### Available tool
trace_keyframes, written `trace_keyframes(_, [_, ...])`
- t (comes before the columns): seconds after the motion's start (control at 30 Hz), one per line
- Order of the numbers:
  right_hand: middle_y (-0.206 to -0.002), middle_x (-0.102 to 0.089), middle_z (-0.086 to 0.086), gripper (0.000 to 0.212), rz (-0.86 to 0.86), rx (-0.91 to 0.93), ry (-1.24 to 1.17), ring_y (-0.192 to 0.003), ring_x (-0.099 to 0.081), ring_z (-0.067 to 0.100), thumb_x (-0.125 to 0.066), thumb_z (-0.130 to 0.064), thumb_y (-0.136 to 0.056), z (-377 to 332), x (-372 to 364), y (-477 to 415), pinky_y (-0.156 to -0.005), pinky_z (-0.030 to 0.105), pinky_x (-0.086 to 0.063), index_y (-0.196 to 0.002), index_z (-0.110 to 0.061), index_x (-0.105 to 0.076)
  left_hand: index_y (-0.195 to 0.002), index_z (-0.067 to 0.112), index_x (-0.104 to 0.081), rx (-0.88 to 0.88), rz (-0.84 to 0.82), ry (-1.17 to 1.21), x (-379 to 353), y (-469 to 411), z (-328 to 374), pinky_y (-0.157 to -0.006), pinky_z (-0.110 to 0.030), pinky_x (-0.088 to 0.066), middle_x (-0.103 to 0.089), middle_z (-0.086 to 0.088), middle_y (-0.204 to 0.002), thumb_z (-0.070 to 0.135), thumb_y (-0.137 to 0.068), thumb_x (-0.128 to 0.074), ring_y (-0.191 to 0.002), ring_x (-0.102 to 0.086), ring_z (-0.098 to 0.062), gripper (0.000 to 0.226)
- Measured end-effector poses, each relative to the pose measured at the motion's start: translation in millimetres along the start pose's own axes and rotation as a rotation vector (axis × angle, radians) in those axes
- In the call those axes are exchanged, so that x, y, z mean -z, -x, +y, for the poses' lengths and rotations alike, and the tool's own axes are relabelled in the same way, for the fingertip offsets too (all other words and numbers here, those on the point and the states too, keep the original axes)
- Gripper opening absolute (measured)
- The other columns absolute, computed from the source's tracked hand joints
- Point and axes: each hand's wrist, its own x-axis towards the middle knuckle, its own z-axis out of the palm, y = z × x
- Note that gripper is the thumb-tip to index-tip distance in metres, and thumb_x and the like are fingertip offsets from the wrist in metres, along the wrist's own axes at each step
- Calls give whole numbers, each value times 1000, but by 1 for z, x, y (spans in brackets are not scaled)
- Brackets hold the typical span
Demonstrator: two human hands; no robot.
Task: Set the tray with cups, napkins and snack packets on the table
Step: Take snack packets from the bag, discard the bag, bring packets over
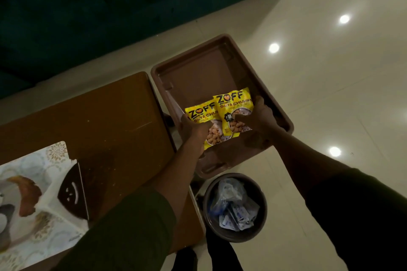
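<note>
Packets sit side by side in the near half of the tray, one to each hand. The left hand pinches the left packet, the right hand the right packet, each grip pressed together on yellow foil. The tray lies just right of the counter, so it must go left; no cups or napkins show on it.
</note>
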Motion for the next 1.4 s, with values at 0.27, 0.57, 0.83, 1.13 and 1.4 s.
trace_keyframes(0.27, [-119, -67, 13, 50, -196, -83, -292, -111, -63, 31, -82, -19, -70, -5, 0, 3, -101, 46, -48, -115, -9, -66, -140, 11, -36, -9, 5, -129, -7, 10, -11, -89, -36, -51, -51, -13, -137, 3, -84, -60, -119, -55, -35, 62])
trace_keyframes(0.57, [-97, -76, 5, 28, -513, 111, -709, -86, -73, 23, -62, -3, -85, -37, 2, 40, -69, 32, -59, -111, -11, -68, -146, 17, -32, -138, 46, 198, 67, 18, -3, -93, -47, -54, -56, -10, -137, -1, -89, -54, -117, -60, -29, 63])
trace_keyframes(0.83, [-106, -72, 7, 37, -476, 287, -593, -89, -72, 23, -70, -15, -80, -110, -45, 87, -70, 36, -57, -116, -12, -63, -140, 16, -43, -207, 153, 389, 187, 34, -31, -71, -30, -57, -58, -6, -132, 4, -93, -56, -112, -62, -22, 49])
trace_keyframes(1.13, [-103, -74, 6, 31, -400, 288, -546, -91, -72, 27, -72, -17, -81, -199, -178, 208, -69, 36, -58, -111, -17, -66, -133, 16, -49, -294, 246, 462, 371, 73, -127, -92, -45, -55, -65, -8, -125, 2, -92, -56, -115, -62, -25, 44])
trace_keyframes(1.4, [-104, -71, 9, 10, -353, 242, -460, -79, -70, 22, -73, -19, -82, -272, -290, 301, -62, 28, -49, -90, -18, -67, -132, 14, -53, -303, 417, 458, 526, 97, -211, -91, -48, -56, -66, -11, -124, 3, -89, -58, -115, -63, -28, 45])
